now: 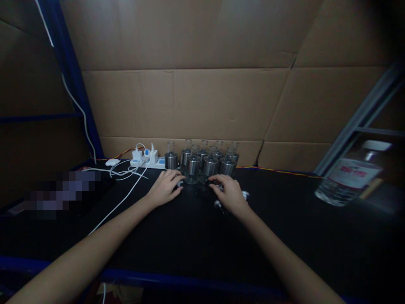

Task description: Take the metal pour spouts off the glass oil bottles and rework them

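Note:
Several glass bottles with metal sleeves [193, 164] stand in a cluster at the back of the black table. Just in front and to their left is my left hand [166, 187], its fingers curled towards the thumb around a small greyish piece [180, 183] that is too dim to name. My right hand [230, 193] is in front of the cluster's right side, thumb and fingers bent together at a small dark piece [209, 183]. Under and beside that hand lie small shiny and white parts [218, 204], partly hidden by it. Dark bits on the tabletop between both hands are hard to make out.
A white power strip [160, 163] with plugged chargers and looping white cables [128, 190] is at the back left. A large clear plastic bottle [346, 179] with a white cap stands on the right. Cardboard [221, 101] walls the back; a blue edge [142, 277] runs along the front.

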A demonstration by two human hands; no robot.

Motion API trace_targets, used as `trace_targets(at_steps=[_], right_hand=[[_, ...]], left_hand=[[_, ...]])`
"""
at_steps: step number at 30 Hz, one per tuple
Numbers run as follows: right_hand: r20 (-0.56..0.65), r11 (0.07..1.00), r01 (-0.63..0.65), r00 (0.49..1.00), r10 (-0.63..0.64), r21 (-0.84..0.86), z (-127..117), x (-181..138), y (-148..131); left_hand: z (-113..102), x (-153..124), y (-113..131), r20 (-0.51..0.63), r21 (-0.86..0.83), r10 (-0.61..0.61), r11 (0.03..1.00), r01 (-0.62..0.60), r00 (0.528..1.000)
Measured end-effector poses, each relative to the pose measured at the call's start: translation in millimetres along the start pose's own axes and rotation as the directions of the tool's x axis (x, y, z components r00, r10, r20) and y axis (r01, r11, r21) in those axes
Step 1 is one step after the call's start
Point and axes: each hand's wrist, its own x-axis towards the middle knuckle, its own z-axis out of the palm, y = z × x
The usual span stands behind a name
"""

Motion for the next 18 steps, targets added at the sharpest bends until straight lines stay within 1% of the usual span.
trace_targets(at_steps=[3,5,7,10,13,18], right_hand=[[-0.018,1.000,0.003,1.000,-0.003,0.010,1,1,1],[-0.009,1.000,0.010,1.000,-0.010,0.007,2,3,1],[0.007,1.000,0.027,1.000,-0.027,-0.013,3,5,2],[0.040,0.996,0.059,0.998,-0.056,-0.066,5,8,3],[0.098,0.986,0.105,0.991,-0.092,-0.133,7,11,2],[0.168,0.955,0.196,0.973,-0.160,-0.222,8,12,2]], left_hand=[[-2,2,9,0.033,-0.024,0.097,0.995,-0.097,0.995],[-1,3,16,0.080,-0.064,0.168,0.984,-0.163,0.983],[2,4,22,0.135,-0.102,0.216,0.974,-0.203,0.967],[5,6,28,0.219,-0.150,0.246,0.965,-0.217,0.944],[6,8,30,0.284,-0.197,0.268,0.956,-0.218,0.921],[5,9,30,0.328,-0.220,0.281,0.951,-0.216,0.902]])
